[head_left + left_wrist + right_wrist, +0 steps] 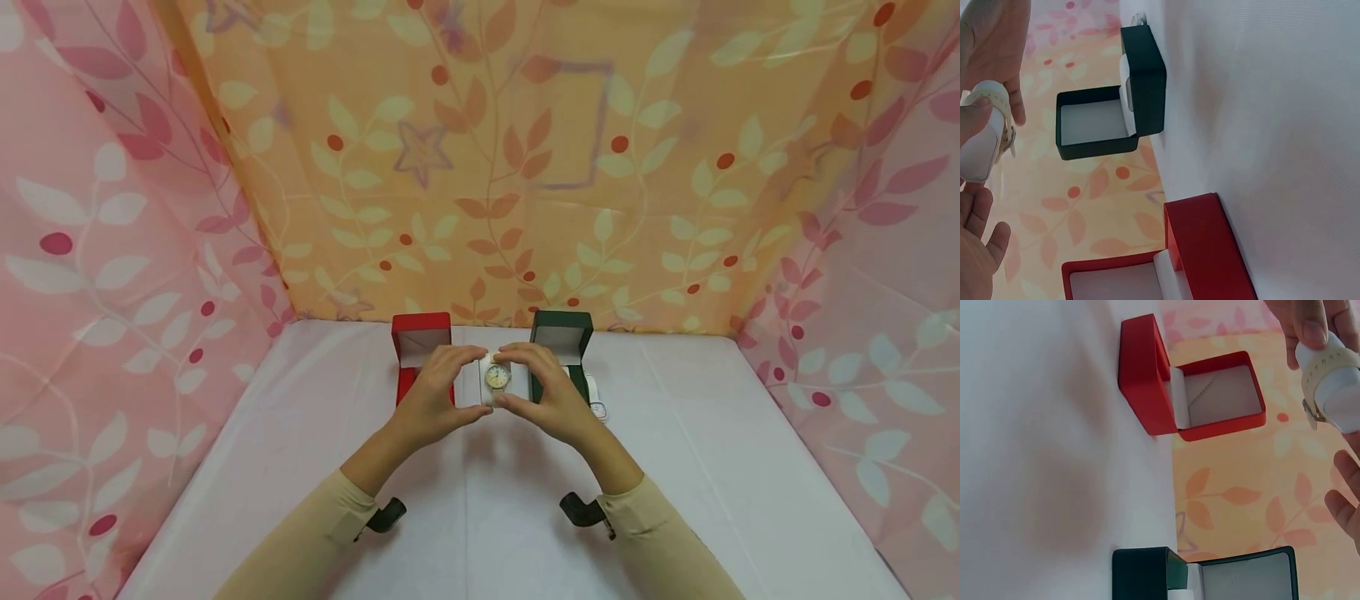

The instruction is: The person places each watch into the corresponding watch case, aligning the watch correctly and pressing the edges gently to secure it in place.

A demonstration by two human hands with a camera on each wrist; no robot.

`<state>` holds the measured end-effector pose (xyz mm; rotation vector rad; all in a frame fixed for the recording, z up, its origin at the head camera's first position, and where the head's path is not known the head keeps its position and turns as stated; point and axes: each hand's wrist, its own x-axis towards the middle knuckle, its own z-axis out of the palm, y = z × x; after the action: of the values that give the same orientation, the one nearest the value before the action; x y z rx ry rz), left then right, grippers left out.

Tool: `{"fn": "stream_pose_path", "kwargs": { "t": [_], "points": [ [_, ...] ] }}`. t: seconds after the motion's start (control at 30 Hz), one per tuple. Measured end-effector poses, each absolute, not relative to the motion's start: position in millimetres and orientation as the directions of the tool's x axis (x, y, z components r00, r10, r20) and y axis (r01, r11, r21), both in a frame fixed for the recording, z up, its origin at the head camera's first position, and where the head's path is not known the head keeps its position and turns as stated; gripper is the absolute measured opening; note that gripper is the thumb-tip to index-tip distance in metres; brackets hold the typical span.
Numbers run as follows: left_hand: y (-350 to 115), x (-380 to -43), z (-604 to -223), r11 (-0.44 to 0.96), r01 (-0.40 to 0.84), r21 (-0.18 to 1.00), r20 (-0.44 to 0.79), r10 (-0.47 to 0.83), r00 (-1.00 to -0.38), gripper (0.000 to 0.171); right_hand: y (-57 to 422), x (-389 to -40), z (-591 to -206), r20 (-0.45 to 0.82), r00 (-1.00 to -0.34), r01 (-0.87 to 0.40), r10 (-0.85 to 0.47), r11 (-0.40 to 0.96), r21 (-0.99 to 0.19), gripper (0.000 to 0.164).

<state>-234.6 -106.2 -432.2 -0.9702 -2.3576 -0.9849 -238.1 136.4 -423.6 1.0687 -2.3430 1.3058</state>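
The left hand (432, 398) and right hand (553, 398) held a watch (497, 377), fingers clamped on its white cushion (979, 153), near an open red box (1144, 375) and green box (1149, 81)

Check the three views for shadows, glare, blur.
Head: dimmish light, soft shadows on the white cloth below the left hand and right hand; watch too small for fine detail. Left wrist: sideways framing, diffuse shadows on the cloth. Right wrist: also sideways, similar shadows, red box edges fairly crisp. No harsh glare or heavy motion blur in any view.
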Motion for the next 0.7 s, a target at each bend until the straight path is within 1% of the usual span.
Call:
{"fn": "stream_pose_path", "kwargs": {
  "t": [0.33, 0.57, 0.7],
  "points": [
    [-104.8, -235.5, -433.3, 0.494, 0.758, 0.425, 0.615, 0.456, -0.643, 0.084, 130.5, -237.0, -423.9, 0.512, -0.751, -0.652, -0.417, 0.349, -0.673, 0.040],
    [-104.4, -235.2, -433.4, 0.510, 0.753, 0.415, 0.611, 0.456, -0.647, 0.084, 129.2, -236.0, -423.3, 0.501, -0.764, -0.636, -0.406, 0.342, -0.692, 0.037],
    [-103.9, -235.4, -433.3, 0.514, 0.758, 0.402, 0.619, 0.457, -0.639, 0.084, 129.0, -235.3, -423.0, 0.499, -0.769, -0.630, -0.400, 0.336, -0.700, 0.036]
  ]
}}
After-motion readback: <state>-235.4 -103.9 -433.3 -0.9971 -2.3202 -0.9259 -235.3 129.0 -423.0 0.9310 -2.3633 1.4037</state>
